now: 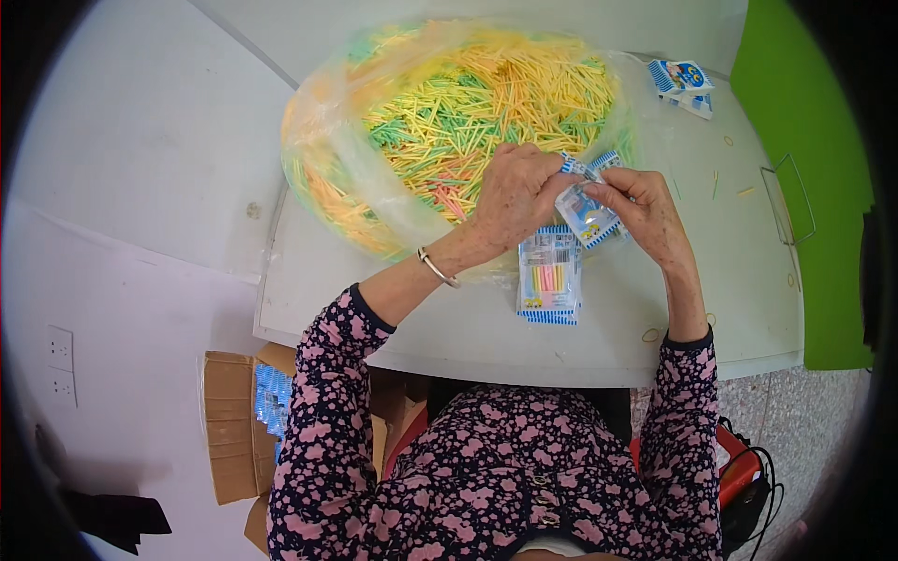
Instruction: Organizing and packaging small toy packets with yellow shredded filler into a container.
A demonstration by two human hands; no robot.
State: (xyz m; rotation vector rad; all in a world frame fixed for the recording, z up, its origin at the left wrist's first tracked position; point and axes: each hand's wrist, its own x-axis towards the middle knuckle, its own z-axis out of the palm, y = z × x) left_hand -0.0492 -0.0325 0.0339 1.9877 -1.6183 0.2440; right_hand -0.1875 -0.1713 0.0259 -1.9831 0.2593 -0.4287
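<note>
Over the table's middle, a small blue-and-white clear packet [586, 217] hangs tilted between my two hands. My left hand [514, 192] is closed, its fingers curled at the packet's upper left corner. Thumb and fingers of my right hand [644, 210] pinch the packet's upper edge from the other side. Just below lies a small pile of similar packets [549, 277], the top one showing pink and yellow sticks inside. Beyond my hands, a large clear plastic bag [351, 140] gapes open, heaped with thin yellow, green, orange and pink sticks [468, 117].
More blue-and-white packets [685, 86] lie at the table's far right. Rubber bands [651, 335] and a few loose sticks [716, 184] are scattered on the white table [430, 351]. A green panel [795, 187] borders its right side. A cardboard box [231, 439] with blue packets stands lower left.
</note>
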